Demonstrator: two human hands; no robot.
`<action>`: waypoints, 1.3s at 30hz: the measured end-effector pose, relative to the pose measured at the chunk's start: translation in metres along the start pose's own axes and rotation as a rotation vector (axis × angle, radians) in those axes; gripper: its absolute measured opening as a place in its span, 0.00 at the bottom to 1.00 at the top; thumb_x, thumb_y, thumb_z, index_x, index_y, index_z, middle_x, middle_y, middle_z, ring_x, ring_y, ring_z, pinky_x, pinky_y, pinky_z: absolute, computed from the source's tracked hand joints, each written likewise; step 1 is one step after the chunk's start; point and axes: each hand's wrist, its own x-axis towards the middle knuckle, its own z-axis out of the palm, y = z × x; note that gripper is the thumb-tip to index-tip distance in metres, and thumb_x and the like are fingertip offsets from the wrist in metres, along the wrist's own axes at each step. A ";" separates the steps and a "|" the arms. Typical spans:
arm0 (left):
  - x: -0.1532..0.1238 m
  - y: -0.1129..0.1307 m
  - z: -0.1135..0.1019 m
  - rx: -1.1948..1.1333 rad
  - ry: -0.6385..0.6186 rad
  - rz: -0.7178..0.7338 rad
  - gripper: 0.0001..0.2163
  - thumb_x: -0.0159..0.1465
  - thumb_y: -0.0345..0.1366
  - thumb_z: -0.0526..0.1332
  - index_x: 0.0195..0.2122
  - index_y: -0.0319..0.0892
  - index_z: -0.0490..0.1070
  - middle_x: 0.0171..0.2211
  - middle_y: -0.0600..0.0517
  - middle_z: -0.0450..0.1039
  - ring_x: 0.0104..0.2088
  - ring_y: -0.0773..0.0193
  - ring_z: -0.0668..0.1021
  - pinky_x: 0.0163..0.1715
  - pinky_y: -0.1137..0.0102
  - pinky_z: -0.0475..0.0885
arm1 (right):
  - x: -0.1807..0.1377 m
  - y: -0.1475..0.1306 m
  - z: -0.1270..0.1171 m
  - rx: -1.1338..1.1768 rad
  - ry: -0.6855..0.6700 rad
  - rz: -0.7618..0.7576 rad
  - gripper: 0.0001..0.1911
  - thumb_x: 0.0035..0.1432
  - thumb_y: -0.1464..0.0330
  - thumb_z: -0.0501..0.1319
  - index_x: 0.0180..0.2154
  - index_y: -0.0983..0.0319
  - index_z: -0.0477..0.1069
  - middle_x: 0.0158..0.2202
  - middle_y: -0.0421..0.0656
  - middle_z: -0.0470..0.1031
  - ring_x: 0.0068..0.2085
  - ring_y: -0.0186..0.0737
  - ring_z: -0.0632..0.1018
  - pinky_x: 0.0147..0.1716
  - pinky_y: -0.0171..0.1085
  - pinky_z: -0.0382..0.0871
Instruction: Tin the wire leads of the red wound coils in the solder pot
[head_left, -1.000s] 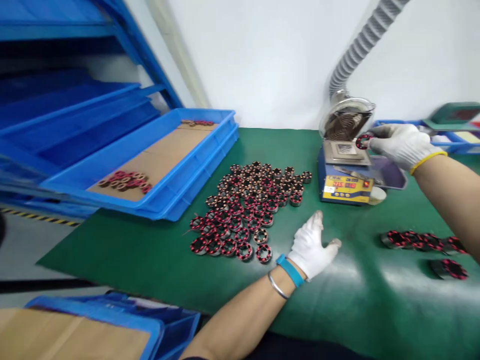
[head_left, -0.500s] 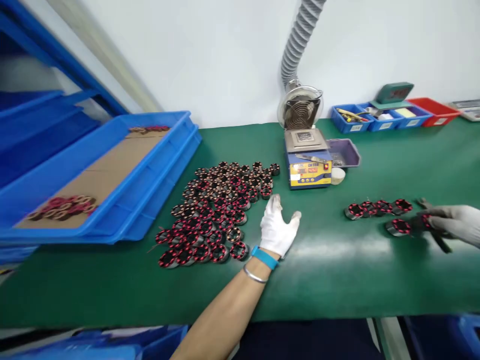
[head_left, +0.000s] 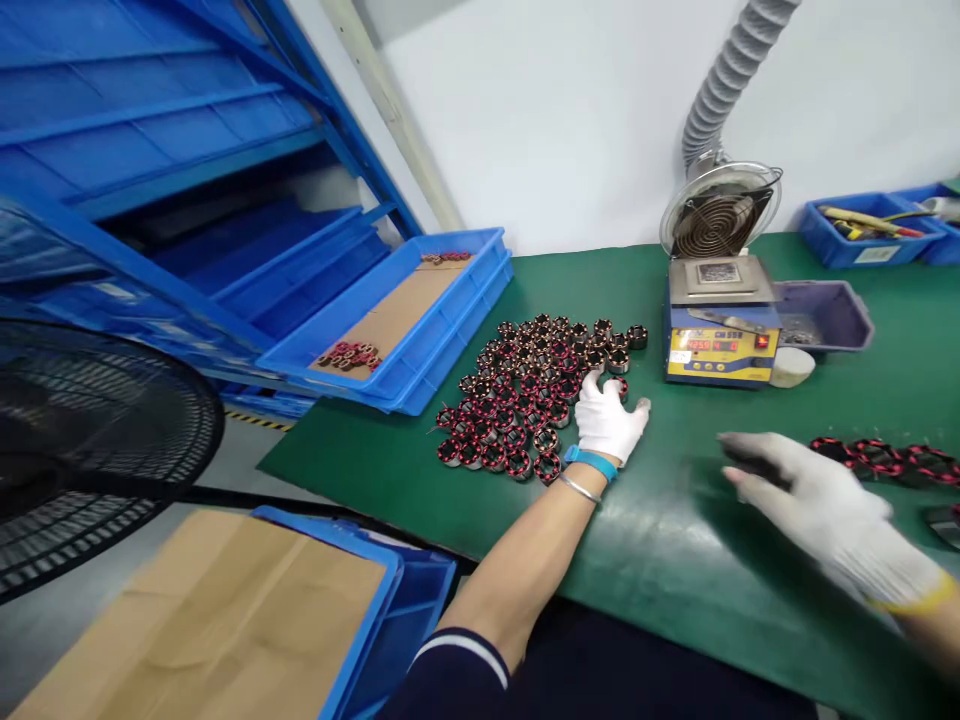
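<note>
A heap of several red-and-copper wound stator rings lies on the green mat. My left hand, in a white glove with a blue wristband, rests at the heap's right edge, fingertips on the rings and thumb spread. My gloved right hand hovers low over the mat to the right. It is smeared by motion, fingers pointing left, with a dark shape under them that I cannot make out. A short row of finished rings lies just beyond it.
A blue-and-yellow solder pot stands behind the heap, with an extractor fan, a grey hose, a purple tray and a small white pot. A blue tray holds cardboard and rings. Blue bins, floor fan, crate.
My right hand went from the solder pot to the row of rings at the right, then swung left over the mat. My left hand slid from bare mat onto the heap.
</note>
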 end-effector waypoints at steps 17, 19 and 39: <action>-0.044 0.007 -0.029 -0.046 -0.356 0.052 0.20 0.53 0.54 0.70 0.39 0.46 0.72 0.39 0.49 0.75 0.41 0.53 0.80 0.43 0.61 0.77 | 0.052 0.000 0.045 0.572 -0.295 0.170 0.28 0.58 0.54 0.64 0.54 0.65 0.73 0.36 0.47 0.78 0.31 0.35 0.78 0.32 0.33 0.77; -0.042 0.005 -0.027 -0.146 -0.340 0.078 0.21 0.52 0.51 0.71 0.43 0.47 0.72 0.42 0.49 0.75 0.43 0.54 0.80 0.45 0.62 0.76 | 0.053 0.000 0.045 0.435 -0.316 0.095 0.28 0.57 0.55 0.65 0.55 0.63 0.73 0.36 0.46 0.79 0.31 0.36 0.78 0.33 0.34 0.77; -0.037 -0.001 -0.030 -0.382 -0.461 0.334 0.22 0.57 0.32 0.64 0.54 0.45 0.70 0.51 0.49 0.74 0.53 0.57 0.77 0.57 0.65 0.72 | 0.047 -0.015 0.042 0.688 -0.114 0.223 0.28 0.45 0.48 0.71 0.36 0.64 0.72 0.30 0.45 0.77 0.25 0.33 0.75 0.24 0.32 0.73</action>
